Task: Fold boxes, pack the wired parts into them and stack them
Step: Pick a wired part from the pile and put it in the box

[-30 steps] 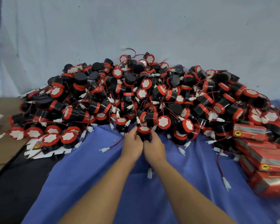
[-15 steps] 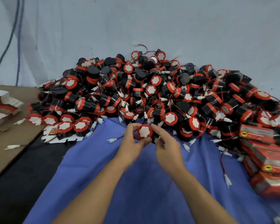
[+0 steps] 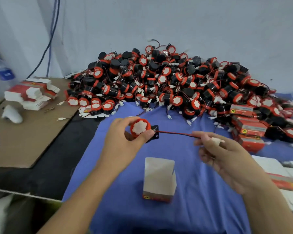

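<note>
My left hand (image 3: 123, 142) grips a round wired part (image 3: 139, 127) with an orange rim and white face, held above the blue cloth (image 3: 159, 208). Its red-and-black wire (image 3: 176, 133) runs taut to the right, where my right hand (image 3: 225, 159) pinches the white plug end (image 3: 216, 141). A folded box (image 3: 159, 179), white with a red band at its near end, stands on the cloth between my forearms. A big heap of wired parts (image 3: 167, 81) lies behind.
Packed red boxes (image 3: 249, 129) lie at the right by the heap. Flat unfolded boxes (image 3: 32, 93) are stacked on brown cardboard (image 3: 27, 141) at the left, with a water bottle (image 3: 2, 68) behind. More flat boxes (image 3: 284, 174) lie at the right edge.
I have lifted one part off the heap's front edge and drawn it toward me. My right hand pulled its wire out to the right. The view tilted down, showing the folded box.
</note>
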Demonstrator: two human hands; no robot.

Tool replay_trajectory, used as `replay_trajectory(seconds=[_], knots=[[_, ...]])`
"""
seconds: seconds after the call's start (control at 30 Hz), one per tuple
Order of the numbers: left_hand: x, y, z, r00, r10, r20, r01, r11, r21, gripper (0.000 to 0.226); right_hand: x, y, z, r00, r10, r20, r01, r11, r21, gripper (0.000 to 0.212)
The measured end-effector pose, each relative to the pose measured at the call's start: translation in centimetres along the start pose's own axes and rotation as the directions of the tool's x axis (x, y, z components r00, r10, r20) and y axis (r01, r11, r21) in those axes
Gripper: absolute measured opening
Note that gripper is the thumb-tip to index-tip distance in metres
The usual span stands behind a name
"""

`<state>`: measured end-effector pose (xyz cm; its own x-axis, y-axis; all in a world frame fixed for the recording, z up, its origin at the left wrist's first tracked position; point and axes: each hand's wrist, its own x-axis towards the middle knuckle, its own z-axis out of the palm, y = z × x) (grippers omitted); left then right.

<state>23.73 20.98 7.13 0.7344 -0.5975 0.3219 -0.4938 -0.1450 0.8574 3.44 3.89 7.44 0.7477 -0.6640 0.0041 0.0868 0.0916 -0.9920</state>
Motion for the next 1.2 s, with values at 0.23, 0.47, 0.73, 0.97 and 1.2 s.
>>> replay_trajectory(seconds=[0.23,0.47,0.73,0.97,1.2], knots=[[-6.8,1.0,0.4,0.993,0.114,0.018,-0.115,0.986,0.121,0.046,-3.3,-1.3,2.2,0.941,-0.14,-0.309,0.172,0.982,0.078,0.016],[-9.7,-1.3,3.0,0.959,0.28,0.035,-0.264,0.849,0.458,0.035,-3.9,1.1,4.9,0.927,-0.314,-0.205,0.199,0.874,-0.443,0.013],[-11.8,-4.9,5.4,0.939,0.295,0.177,-0.336,0.672,0.66,0.019,-3.9,4.8,6.5,0.959,-0.271,-0.081,0.155,0.744,-0.65,0.02],[-12.9,-7.1,6.8,0.939,0.295,0.177,-0.318,0.548,0.774,0.024,-4.0,4.5,8.4,0.959,-0.272,0.079,0.211,0.503,-0.838,0.012],[-14.1,-7.7,6.2,0.977,0.093,0.193,-0.197,0.75,0.632,0.034,-2.9,6.8,11.6,0.965,-0.13,0.227,0.261,0.399,-0.879,0.007]])
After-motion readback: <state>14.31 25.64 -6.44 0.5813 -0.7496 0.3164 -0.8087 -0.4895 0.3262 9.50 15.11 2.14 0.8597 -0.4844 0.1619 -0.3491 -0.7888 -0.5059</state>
